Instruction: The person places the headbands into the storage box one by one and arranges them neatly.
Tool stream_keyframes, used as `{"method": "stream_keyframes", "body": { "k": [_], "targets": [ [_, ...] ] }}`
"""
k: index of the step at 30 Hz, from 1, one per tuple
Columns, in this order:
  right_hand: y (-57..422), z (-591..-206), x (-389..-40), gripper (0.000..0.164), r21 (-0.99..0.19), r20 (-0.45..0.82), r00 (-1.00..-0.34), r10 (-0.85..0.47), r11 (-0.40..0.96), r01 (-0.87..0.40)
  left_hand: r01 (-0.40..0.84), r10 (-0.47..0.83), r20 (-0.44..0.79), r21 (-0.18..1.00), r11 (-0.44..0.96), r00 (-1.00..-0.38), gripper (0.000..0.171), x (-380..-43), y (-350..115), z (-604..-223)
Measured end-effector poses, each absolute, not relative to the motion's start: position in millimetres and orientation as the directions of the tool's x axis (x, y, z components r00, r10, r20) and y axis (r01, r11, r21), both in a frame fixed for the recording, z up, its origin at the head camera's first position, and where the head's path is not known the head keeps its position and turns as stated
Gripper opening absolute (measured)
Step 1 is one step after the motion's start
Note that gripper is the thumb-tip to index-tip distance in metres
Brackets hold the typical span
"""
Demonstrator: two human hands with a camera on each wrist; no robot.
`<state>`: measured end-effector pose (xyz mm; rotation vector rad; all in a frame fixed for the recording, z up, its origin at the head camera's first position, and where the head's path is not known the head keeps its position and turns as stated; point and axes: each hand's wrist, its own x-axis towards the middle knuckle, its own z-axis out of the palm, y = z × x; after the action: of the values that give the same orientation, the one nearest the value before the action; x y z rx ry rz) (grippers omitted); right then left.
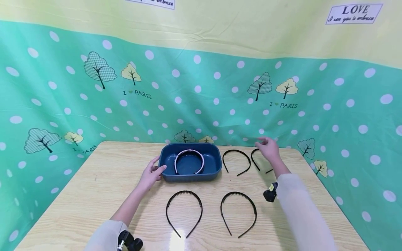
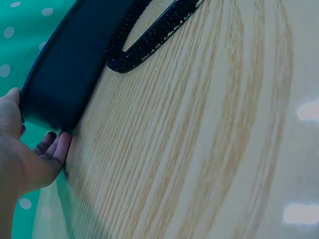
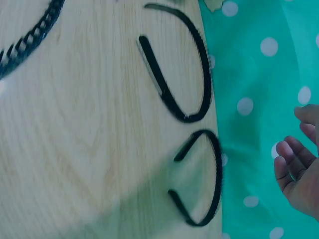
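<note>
My left hand [image 1: 151,175] holds the left end of a dark blue plastic bin [image 1: 192,178], thumb at the rim; the left wrist view shows the other fingers at its lower edge [image 2: 65,124]. Inside the bin lies a headband [image 1: 189,151] that looks pale along its band. Over at the back right, my right hand [image 1: 269,149] hovers above a black toothed headband [image 1: 253,158], overlapping part of it in the head view. Its fingers are loosely bent with nothing between them, as the right wrist view shows. Another black headband [image 1: 250,163] lies between the bin and that one.
Two more black headbands lie nearer on the wooden table [image 1: 103,174], one at front left [image 1: 184,192] and one at front right [image 1: 237,193]. A green and yellow patterned cloth [image 1: 188,104] hangs right behind the table's back edge and along both sides.
</note>
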<state>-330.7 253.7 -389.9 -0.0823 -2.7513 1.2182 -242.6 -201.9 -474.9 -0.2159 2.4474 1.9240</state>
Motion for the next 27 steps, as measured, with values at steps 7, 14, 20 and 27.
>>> {"method": "stream_keyframes", "body": {
  "k": [7,14,20,27],
  "targets": [
    [277.6,-400.1,-323.1,0.047,-0.728,0.098,-0.985,0.144,0.685,0.027,-0.115,-0.102,-0.093,0.965,0.235,-0.990,0.065,-241.8,-201.7,-475.5],
    [295.0,-409.7,-316.9,0.050,-0.737,0.033,-0.981,0.189,0.668,0.104,-0.110,-0.103,-0.088,0.965,0.237,-0.991,0.064,-241.3,-201.0,-476.2],
    [306.6,-417.1,-313.7,0.051,-0.729,0.019,-0.978,0.209,0.672,0.130,-0.118,-0.101,-0.097,0.968,0.223,-0.990,0.063,-241.7,-201.3,-476.3],
    [317.8,-425.3,-309.9,0.054,-0.735,-0.023,-0.973,0.232,0.656,0.174,-0.115,-0.099,-0.095,0.968,0.221,-0.991,0.064,-241.9,-201.2,-474.9]
  ]
}}
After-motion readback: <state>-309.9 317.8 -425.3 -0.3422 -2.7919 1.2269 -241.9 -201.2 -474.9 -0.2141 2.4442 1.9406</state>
